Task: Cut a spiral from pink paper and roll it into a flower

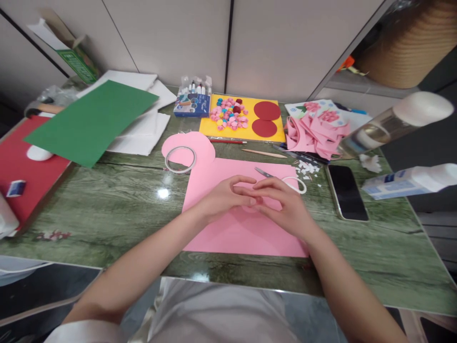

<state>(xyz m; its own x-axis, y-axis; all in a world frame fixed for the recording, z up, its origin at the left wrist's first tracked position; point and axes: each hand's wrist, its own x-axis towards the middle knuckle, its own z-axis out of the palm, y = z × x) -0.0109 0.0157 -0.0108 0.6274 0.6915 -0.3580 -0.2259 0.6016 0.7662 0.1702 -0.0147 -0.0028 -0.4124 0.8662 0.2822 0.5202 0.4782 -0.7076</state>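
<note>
My left hand [225, 195] and my right hand [285, 205] meet above a pink paper sheet [228, 233]. Their fingers are curved and spread, with the tips touching or overlapping; I make out nothing held between them. Just beyond my right hand lie scissors with white handles [300, 185], partly covered by it, one blade showing on the paper. A rounded pink paper cutout [205, 147] overlaps the sheet's far left corner, and a roll of tape [180, 159] rests across its edge.
Behind are a yellow sheet [209, 128] bearing small coloured balls and two red circles [267, 110], a marker box [193, 104] and pink scraps [314, 133]. Green card [93, 119] lies left on white paper. To the right are a phone [347, 193] and two bottles [410, 181] [389, 124].
</note>
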